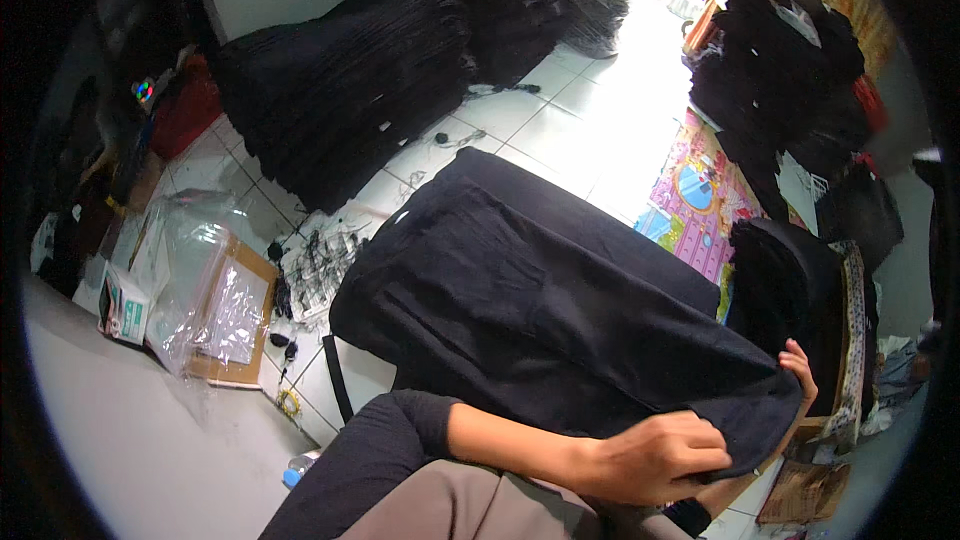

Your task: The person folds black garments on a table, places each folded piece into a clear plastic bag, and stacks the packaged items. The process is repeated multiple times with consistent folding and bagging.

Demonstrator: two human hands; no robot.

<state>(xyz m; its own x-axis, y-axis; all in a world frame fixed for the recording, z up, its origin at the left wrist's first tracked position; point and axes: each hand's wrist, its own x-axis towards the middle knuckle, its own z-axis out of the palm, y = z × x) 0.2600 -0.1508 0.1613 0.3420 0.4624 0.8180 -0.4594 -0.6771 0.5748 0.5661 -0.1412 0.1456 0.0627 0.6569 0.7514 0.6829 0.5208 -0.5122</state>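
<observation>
A large black garment (560, 310), folded flat into a long shape, lies in front of me and slants down to the right; its exact kind I cannot tell. At its near right end, my left hand (660, 455) is closed, with curled fingers pinching the cloth near the lower edge. My right hand (798, 372) grips the right edge of the same garment, its fingertips curled over the rim while the cloth hides the palm and part of the forearm.
Tall stacks of black cloth (350, 70) stand at the far left. More black cloth (770, 70) is heaped at the far right, near a colourful printed mat (690, 200). A cardboard box in clear plastic (235, 310) sits at left. Thread scraps (320, 265) litter the tiles.
</observation>
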